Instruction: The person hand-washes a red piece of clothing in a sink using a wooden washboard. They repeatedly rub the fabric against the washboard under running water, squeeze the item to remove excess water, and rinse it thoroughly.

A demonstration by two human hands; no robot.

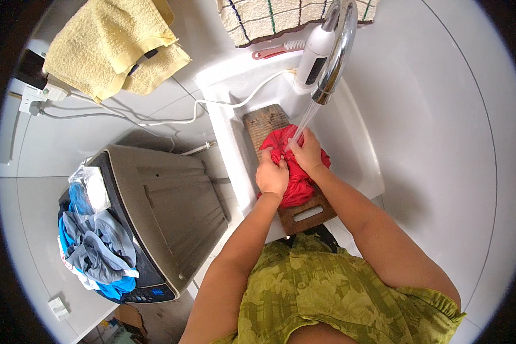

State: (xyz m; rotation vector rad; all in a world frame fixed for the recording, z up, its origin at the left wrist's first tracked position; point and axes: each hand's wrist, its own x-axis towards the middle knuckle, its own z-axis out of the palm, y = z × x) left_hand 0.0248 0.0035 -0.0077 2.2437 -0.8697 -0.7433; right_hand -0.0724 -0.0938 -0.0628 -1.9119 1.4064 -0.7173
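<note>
A wet red cloth garment (299, 187) lies bunched on a wooden washboard (264, 122) that slants across the white sink (354, 124). My left hand (273, 174) grips the garment's left side, its fingers curled into the fabric. On the upper right part, my right hand (306, 150) pinches the cloth between thumb and fingers. Water runs from the chrome spout of the faucet (322, 94) onto the cloth beside my right hand. The lower end of the board, with a slot handle, rests over the sink's front edge.
A washing machine (167, 219) stands to the left, with grey and blue clothes (99, 245) heaped on top. A pink-handled brush (277, 51) lies on the sink's back ledge. A white cable (236, 103) runs from the faucet to the wall outlet. Yellow towels (112, 47) hang above.
</note>
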